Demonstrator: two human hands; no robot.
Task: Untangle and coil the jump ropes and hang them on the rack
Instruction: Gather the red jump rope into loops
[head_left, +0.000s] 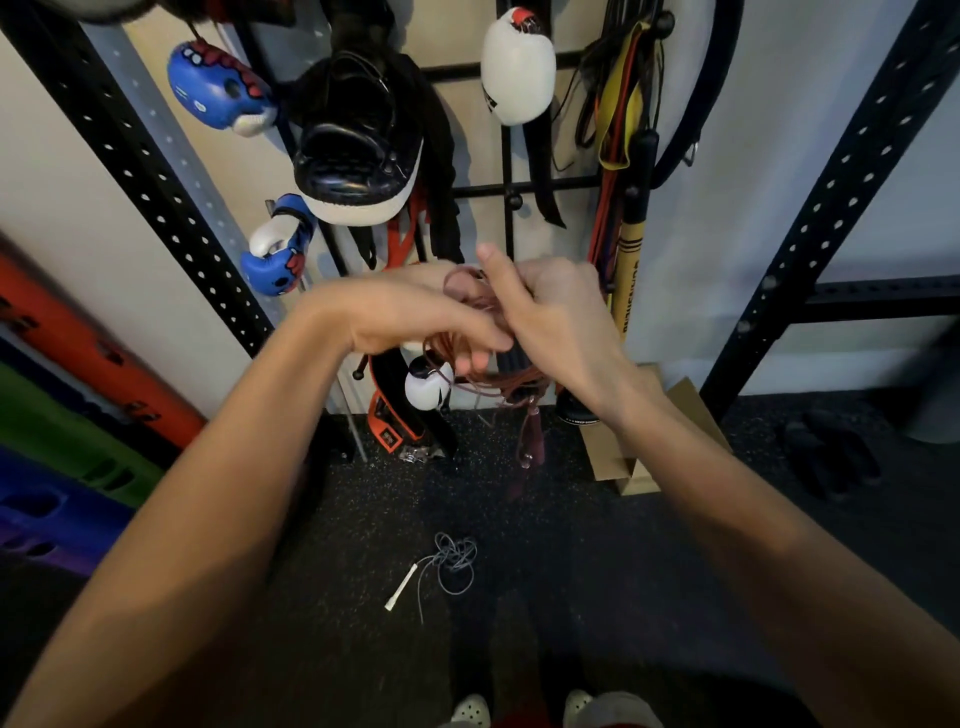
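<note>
Both hands meet in front of the wall rack (506, 187) around a dark red jump rope (470, 374) gathered in loose loops. My right hand (550, 312) grips the bundle, thumb sticking up. My left hand (421, 317) pinches strands of the same rope beside it. A dark red handle (535, 441) dangles below the hands. On the floor lies a tangled grey jump rope (454, 564) with a white handle (401, 587).
Boxing gloves (221, 88), a black pad (358, 145), bands and straps (618, 104) hang on the rack. Black perforated uprights (156, 171) stand on both sides. Cardboard boxes (623, 457) and dark gloves (831, 452) lie on the rubber floor. Coloured blocks (62, 415) lean at left.
</note>
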